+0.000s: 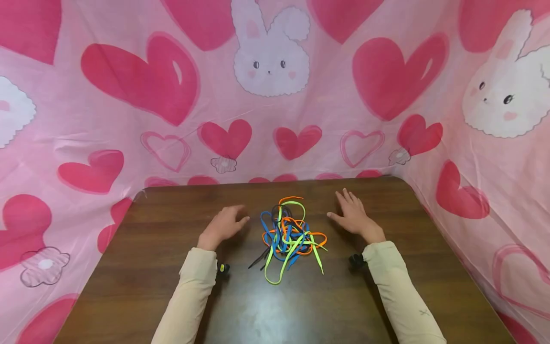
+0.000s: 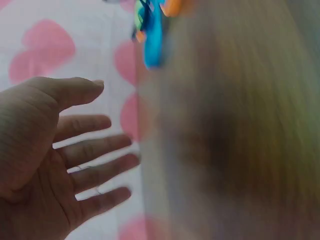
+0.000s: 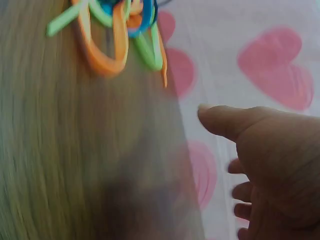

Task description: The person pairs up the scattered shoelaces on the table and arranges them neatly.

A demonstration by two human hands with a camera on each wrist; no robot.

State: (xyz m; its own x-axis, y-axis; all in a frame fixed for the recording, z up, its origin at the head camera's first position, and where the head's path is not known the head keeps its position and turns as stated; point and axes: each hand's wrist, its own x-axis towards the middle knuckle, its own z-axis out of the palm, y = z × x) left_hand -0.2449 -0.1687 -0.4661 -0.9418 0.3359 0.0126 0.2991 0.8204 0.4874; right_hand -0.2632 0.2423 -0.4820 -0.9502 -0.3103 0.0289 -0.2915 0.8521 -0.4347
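A tangled heap of flat shoelaces (image 1: 294,239) in neon yellow-green, orange, blue and black lies mid-table. To its left, my left hand (image 1: 224,226) hovers with nothing in it; the left wrist view shows that hand (image 2: 75,150) with its fingers spread apart. Right of the heap is my right hand (image 1: 353,215), fingers extended and thumb pointing toward the laces, holding nothing. Part of the laces (image 3: 117,50) shows at the top of the right wrist view, and a blue lace end (image 2: 154,50) at the top of the left one. Neither hand touches them.
The dark wooden table (image 1: 275,310) carries the heap. Behind it and along both sides hangs a pink cloth (image 1: 266,114) printed with hearts and rabbits. A black wrist device (image 1: 222,268) sits on the left wrist, another (image 1: 356,261) on the right.
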